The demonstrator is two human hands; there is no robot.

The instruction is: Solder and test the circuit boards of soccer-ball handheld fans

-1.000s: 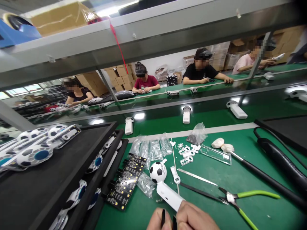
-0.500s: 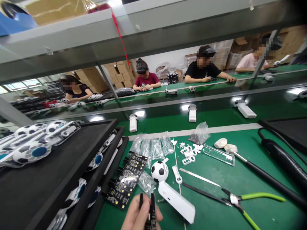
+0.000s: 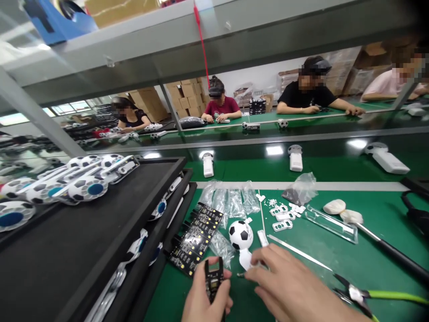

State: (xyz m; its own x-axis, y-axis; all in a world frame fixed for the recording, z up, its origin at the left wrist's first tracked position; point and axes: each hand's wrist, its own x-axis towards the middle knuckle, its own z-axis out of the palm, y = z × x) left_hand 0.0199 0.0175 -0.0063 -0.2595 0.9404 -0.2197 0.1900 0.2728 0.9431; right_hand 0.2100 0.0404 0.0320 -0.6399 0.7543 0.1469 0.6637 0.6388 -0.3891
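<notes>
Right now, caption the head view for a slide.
Left hand holds a black circuit board; right hand partly hides a white soccer-ball device.

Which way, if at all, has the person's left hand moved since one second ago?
Yes: judged against the black circuit boards lying flat, the left hand has moved left, closer to them.

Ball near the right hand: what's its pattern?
The ball has black patches on white; head view.

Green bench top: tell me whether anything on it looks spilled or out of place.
The tiny white pieces do: they lie loose and scattered on the bench near the white frames. They may be spilled, or simply tipped out for use.
</notes>
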